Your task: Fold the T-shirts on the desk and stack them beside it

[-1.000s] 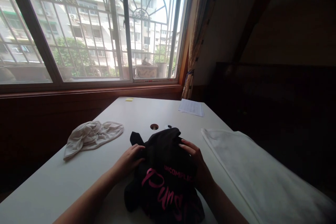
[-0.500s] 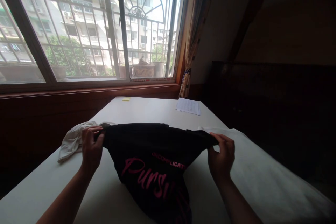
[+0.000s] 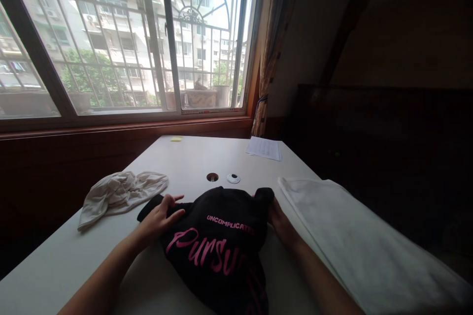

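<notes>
A black T-shirt (image 3: 221, 241) with pink lettering lies bunched on the white table (image 3: 192, 157) in front of me. My left hand (image 3: 159, 216) rests on the shirt's left edge, fingers closed around the fabric. On the right edge of the shirt my right hand (image 3: 279, 221) is partly tucked under a fold of black cloth, so most of its fingers are hidden.
A crumpled beige garment (image 3: 118, 192) lies at the left of the table. A white cloth (image 3: 351, 236) covers the right side. A cable hole (image 3: 212, 176) with its cap (image 3: 233, 178), a paper sheet (image 3: 264, 148) and a yellow note (image 3: 176, 139) lie farther back, below the barred window.
Half a second ago both hands held the shirt stretched wide above the table. Now they have come together and the shirt lies bunched on the table again.
</notes>
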Demonstrator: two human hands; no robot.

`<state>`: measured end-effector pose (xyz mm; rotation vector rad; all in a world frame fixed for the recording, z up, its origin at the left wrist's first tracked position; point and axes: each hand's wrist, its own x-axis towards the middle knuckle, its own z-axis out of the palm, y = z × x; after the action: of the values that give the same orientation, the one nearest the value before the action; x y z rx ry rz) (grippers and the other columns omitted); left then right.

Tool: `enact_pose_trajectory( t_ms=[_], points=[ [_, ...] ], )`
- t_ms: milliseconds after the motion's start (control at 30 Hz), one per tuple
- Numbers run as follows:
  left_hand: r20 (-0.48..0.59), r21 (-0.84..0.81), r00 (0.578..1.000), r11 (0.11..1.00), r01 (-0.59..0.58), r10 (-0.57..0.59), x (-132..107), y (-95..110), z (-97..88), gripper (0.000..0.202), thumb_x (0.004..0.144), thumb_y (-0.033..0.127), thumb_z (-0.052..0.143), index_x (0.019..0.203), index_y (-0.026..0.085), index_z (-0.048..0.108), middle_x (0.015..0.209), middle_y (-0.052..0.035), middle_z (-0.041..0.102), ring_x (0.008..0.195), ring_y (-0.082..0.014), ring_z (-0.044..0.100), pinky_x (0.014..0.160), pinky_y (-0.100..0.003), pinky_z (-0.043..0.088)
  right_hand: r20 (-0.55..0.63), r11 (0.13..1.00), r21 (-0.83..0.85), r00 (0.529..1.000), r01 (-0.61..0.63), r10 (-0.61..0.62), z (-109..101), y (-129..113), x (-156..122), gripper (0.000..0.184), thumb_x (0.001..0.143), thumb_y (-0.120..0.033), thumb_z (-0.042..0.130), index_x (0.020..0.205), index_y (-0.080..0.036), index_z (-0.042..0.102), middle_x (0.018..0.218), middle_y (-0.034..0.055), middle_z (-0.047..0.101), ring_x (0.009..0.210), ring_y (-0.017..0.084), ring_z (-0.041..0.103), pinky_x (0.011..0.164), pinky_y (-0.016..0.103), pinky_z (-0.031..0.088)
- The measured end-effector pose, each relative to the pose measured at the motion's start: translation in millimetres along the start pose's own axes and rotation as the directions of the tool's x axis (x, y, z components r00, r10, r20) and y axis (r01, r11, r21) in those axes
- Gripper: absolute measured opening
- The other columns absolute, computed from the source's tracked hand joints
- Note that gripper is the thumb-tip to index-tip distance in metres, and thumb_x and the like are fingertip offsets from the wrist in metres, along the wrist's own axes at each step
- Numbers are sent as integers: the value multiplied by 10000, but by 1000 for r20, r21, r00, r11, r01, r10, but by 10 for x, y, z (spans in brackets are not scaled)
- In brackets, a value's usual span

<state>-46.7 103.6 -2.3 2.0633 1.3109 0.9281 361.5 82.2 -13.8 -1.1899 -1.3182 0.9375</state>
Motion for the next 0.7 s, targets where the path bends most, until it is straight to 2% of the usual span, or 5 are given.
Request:
enact_pose_trajectory(
  t_ms=[200, 367, 533, 633, 700],
  points=[
    [276, -165, 960, 986, 13, 34, -81, 297, 174, 679, 880, 452, 702, 1455, 305, 373, 1311, -108, 667, 1165, -309, 647, 999, -482, 505, 352, 983, -177, 936, 51, 15, 151, -179, -123, 545, 807, -579, 720, 1200, -212, 630, 1134, 78, 717, 1058, 311, 654, 939, 465, 506],
    [501, -328, 866, 929, 173, 15, -164, 605, 131, 784, 878, 430, 713, 1548, 329, 318, 1302, -84, 647, 1149, -289, 634, 1002, -456, 500, 387, 988, -26, 909, -154, 153, 93, -347, -194, 453, 832, -598, 687, 977, -169, 712, 921, 74, 752, 864, 286, 700, 763, 412, 555],
    [599, -360, 800, 903, 237, 29, -158, 700, 62, 729, 927, 497, 650, 1558, 363, 311, 1432, -62, 553, 1280, -291, 545, 1084, -451, 429, 64, 965, 202, 986, -165, 155, 6, -358, -160, 509, 780, -647, 706, 966, -174, 736, 882, 89, 760, 846, 299, 708, 770, 425, 562],
    [649, -285, 760, 932, 225, 15, -154, 649, 53, 700, 890, 510, 695, 1512, 348, 418, 1285, -51, 648, 1143, -286, 625, 980, -411, 499, -231, 990, 138, 971, -30, 61, -81, -293, -85, 554, 773, -692, 671, 1017, -200, 744, 916, 97, 769, 920, 324, 705, 794, 436, 568],
    [664, -243, 747, 938, 248, -25, -158, 620, 68, 694, 838, 504, 752, 1459, 317, 505, 1151, -43, 703, 1038, -286, 665, 898, -392, 536, -309, 997, 47, 950, 56, -39, -161, -255, -44, 579, 801, -699, 624, 1083, -206, 740, 956, 92, 773, 966, 322, 698, 829, 440, 566]
  ],
)
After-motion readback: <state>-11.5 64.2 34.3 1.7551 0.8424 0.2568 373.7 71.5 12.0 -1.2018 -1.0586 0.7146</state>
